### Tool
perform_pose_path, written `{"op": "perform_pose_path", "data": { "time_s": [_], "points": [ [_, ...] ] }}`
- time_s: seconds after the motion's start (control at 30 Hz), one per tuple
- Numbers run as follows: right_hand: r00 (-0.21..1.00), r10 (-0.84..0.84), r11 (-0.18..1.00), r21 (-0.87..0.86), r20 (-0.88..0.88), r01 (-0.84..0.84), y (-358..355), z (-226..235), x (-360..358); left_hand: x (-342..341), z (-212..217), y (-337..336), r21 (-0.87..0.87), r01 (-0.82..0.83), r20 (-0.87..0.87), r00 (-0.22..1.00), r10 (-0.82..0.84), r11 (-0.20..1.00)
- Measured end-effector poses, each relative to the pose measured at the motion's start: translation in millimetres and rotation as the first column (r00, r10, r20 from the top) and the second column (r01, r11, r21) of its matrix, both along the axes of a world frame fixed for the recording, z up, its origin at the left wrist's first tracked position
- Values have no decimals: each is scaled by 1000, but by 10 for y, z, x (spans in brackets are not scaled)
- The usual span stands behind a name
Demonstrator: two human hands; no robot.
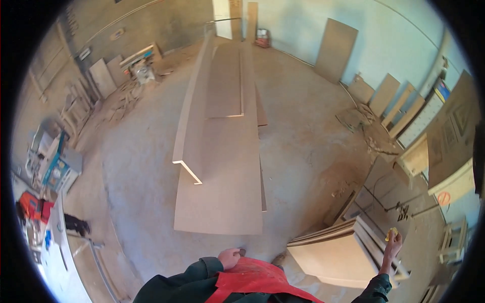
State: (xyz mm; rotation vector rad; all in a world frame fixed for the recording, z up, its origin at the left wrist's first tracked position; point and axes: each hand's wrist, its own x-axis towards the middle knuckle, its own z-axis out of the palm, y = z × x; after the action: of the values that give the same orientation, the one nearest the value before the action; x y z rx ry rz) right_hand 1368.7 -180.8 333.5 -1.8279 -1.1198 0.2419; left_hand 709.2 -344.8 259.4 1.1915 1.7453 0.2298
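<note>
My right hand (393, 246), on an arm stretched out to the right, is closed around a small yellow thing (391, 233) whose kind I cannot make out. It is raised over the right end of a stack of boards (331, 255). My left hand (230, 258) is curled close to my body at the edge of the red apron (257, 274); whatever its fingers may hold is hidden. Ahead of me lies a long brown panel (220, 212), with an L-shaped long piece (192, 116) and a framed panel (225, 83) on top of it.
Teal-and-grey machines (60, 169) stand at left, near a white-topped table (63, 252) and a red item (33, 207). Boards (385, 94) and a tall panel (336, 50) lean on the right wall. A moulded door panel (452, 134) stands at far right. Scraps (121, 103) litter the floor.
</note>
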Motion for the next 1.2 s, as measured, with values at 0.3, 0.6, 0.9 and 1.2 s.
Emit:
{"op": "perform_pose_path", "data": {
  "time_s": [0.3, 0.6, 0.9, 1.2],
  "points": [
    [874, 223, 973, -156, 431, -171, 674, -194, -315, 828, 157, -360, -58, -126, 165, 977, 134, 990],
    [289, 957, 288, -43, -21, -957, -213, -53, -3773, 680, -72, -825, 61, -229, 111, 969, 221, 972],
    [2, 971, -66, -273, -240, -960, -1344, -605, -5250, -594, -337, -1975, 52, -496, 152, 862, 485, 867],
    [241, 942, 202, -177, -236, -963, -894, -147, -6863, -2193, -68, -2841, 100, -668, 58, 743, 666, 737]
  ]
}}
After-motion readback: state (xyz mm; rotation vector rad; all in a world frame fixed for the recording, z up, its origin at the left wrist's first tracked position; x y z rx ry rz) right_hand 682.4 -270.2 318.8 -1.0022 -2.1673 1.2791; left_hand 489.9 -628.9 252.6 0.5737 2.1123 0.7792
